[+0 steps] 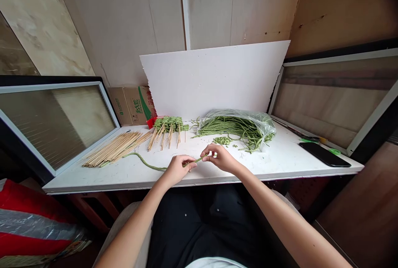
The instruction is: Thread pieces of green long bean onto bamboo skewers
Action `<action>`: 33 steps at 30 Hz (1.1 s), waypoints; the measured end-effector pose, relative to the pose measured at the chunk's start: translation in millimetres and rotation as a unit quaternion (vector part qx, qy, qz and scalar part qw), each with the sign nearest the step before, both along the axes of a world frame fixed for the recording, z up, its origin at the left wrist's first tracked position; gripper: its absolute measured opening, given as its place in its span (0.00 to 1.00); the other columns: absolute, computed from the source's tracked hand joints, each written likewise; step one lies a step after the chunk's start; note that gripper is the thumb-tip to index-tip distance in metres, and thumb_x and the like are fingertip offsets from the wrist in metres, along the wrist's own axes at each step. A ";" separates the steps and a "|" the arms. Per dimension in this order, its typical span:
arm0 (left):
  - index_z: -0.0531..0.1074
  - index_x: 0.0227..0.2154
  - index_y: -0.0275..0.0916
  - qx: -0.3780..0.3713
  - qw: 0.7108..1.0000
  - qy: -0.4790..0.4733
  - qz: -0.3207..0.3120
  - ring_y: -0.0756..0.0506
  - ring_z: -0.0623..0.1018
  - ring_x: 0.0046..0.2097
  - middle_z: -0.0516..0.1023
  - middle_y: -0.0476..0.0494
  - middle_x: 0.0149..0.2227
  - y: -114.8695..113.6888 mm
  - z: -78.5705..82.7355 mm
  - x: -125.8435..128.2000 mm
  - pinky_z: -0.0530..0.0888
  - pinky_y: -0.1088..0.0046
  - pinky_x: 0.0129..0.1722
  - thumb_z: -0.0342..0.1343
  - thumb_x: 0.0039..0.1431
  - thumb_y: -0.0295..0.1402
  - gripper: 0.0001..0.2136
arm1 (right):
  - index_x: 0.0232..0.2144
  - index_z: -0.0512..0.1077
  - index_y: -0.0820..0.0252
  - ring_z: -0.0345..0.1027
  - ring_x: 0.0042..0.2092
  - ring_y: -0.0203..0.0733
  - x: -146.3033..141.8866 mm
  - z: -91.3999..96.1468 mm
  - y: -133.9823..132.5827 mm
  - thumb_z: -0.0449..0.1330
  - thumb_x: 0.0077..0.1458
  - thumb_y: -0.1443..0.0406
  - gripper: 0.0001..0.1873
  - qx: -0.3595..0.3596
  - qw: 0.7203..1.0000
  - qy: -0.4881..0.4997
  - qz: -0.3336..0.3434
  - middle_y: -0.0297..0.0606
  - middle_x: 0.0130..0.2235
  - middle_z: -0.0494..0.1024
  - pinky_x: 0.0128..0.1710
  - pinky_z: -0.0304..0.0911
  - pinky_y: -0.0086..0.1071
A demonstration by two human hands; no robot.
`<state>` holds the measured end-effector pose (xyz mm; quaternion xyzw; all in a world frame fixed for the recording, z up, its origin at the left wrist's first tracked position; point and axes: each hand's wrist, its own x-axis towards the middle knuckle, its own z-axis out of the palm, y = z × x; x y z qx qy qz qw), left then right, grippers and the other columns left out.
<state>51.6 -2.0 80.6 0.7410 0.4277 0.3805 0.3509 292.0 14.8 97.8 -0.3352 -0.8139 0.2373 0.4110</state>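
A long green bean (148, 165) runs across the front of the white table, and both my hands hold its right end. My left hand (179, 169) is closed around the bean. Just to the right, my right hand (218, 158) pinches it near the tip between thumb and fingers. Behind my right hand lies a small pile of bean bits (222, 140). A clear plastic bag (245, 115) full of long beans (228, 126) lies open behind that. Skewered bean pieces (169, 124) are stacked at the back left, their sticks pointing toward me.
A heap of bare bamboo skewers (115, 148) covers the table's left part. A black phone (325, 154) lies at the right edge, near scissors (307, 136) and a green ring (335, 151). Behind stand a white board (214, 81) and a cardboard box (132, 104); framed panels flank the table.
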 end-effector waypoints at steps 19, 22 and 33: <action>0.83 0.30 0.39 0.111 0.994 0.008 -0.018 0.44 0.79 0.35 0.83 0.43 0.31 -15.3 6.4 13.6 0.73 0.69 0.39 0.58 0.64 0.30 0.10 | 0.35 0.80 0.55 0.72 0.45 0.47 -13.8 -9.1 -7.2 0.64 0.60 0.68 0.04 -0.028 0.997 0.038 0.055 0.40 0.36 0.81 0.43 0.68 0.37; 0.82 0.27 0.38 0.090 0.995 -0.014 -0.039 0.46 0.77 0.31 0.82 0.43 0.29 -15.1 6.1 12.6 0.73 0.70 0.35 0.58 0.64 0.31 0.11 | 0.34 0.80 0.56 0.72 0.42 0.45 -14.6 -11.6 -6.7 0.66 0.60 0.63 0.04 -0.058 0.994 0.055 0.078 0.40 0.36 0.81 0.44 0.67 0.37; 0.84 0.40 0.35 0.013 0.996 -0.080 -0.022 0.51 0.70 0.25 0.81 0.41 0.31 -5.2 1.8 8.0 0.69 0.74 0.27 0.61 0.65 0.47 0.18 | 0.34 0.83 0.58 0.75 0.40 0.46 -0.7 -16.9 12.3 0.70 0.56 0.45 0.22 -0.068 0.988 0.138 0.003 0.43 0.38 0.83 0.40 0.68 0.37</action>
